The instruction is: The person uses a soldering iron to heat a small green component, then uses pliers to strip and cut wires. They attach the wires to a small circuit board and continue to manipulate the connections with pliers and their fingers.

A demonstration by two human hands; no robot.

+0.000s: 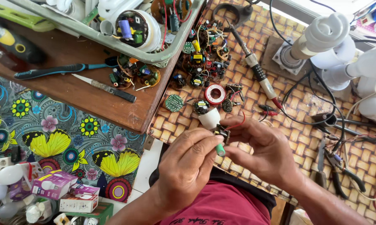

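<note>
Between both hands, just above the lap: small circuit board [222, 133], pinched from the left by left hand [187, 166] and from the right by right hand [266, 156], both closed on it. Green cylindrical part [220, 149] hung below, long axis roughly upright, about equally near both sets of fingertips. Red wire [237, 123] looped off the top. Board's underside hidden by fingers. Beyond, white lamp cap [209, 118]; farther, soldering iron [254, 66] on the woven mat [296, 104].

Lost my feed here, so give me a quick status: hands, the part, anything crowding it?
Left hand and right hand both pinch small circuit board. Red wire trails from it. White lamp base just behind, apart.
</note>
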